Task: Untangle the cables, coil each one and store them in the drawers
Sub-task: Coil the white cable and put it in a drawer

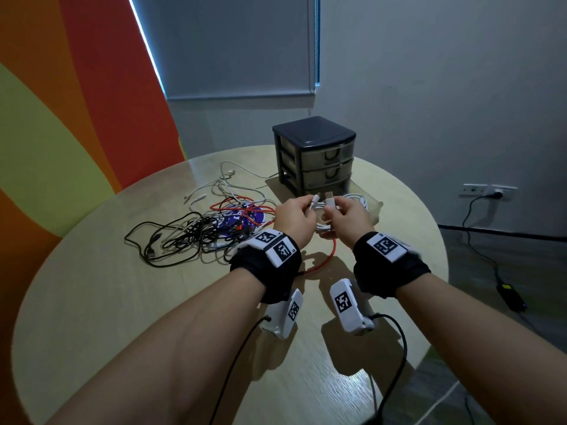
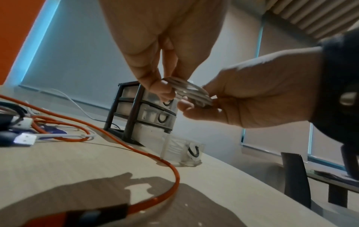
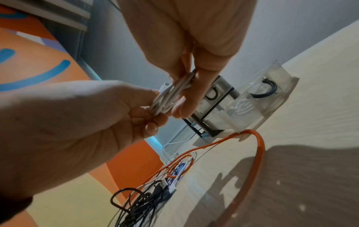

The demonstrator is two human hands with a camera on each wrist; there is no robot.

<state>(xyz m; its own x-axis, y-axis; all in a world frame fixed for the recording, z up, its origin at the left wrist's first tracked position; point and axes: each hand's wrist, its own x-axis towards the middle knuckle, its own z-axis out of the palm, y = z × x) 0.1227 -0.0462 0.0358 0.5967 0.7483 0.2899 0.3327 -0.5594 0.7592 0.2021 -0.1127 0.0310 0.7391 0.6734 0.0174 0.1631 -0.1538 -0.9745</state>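
Bench (image 1: 122,302): pale beige with a faint wood grain. Coiled cable (image 1: 322,223) between the hands: white, with white plugs. Long cable (image 1: 325,260) looping across the near bench: bright orange-red. Tangle at left (image 1: 178,237): mostly black cables; farther back, loose cables (image 1: 233,182) in white and pale grey. Disc (image 1: 245,216) under the tangle: purple with white markings. Drawer unit (image 1: 313,154): black frame and top, translucent smoky drawers with black handles. Wrist bands (image 1: 267,265): black, carrying white tags printed with black square codes. Wall at far left (image 1: 61,118): curved bands of orange, red and yellow-green. Blind (image 1: 230,47): grey-blue.
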